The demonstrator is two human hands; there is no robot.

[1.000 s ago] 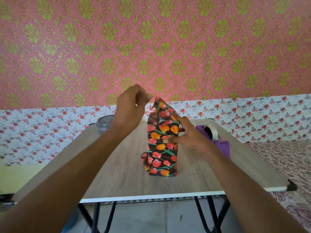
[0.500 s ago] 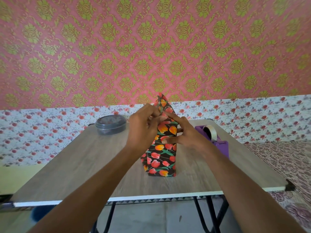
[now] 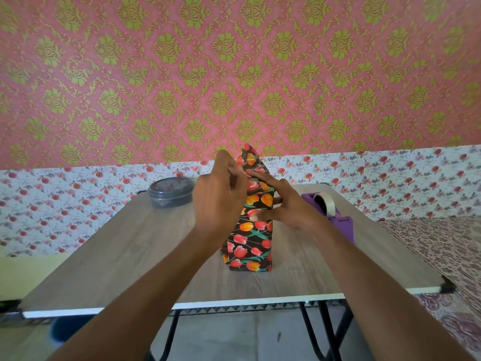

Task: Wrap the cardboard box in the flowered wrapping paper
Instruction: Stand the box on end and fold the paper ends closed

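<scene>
The cardboard box [image 3: 250,247] stands upright on the middle of the table, covered in black wrapping paper with red and orange tulips. A pointed paper flap [image 3: 249,157] sticks up at its top end. My left hand [image 3: 218,198] is at the top left of the box, its fingers curled onto the folded paper there; what it pinches is hidden. My right hand [image 3: 289,205] holds the box from the right, with its thumb on the front face and its forefinger laid along the top fold.
A purple tape dispenser [image 3: 341,226] with a roll of tape sits just right of the box. A round dark lidded container [image 3: 170,195] stands at the back left. The wooden table [image 3: 125,256] ends in a white front edge, and patterned wallpaper covers the wall behind it.
My left hand came down from above the box's left side to the top fold and now meets the right forefinger there. My right hand and the box stayed put.
</scene>
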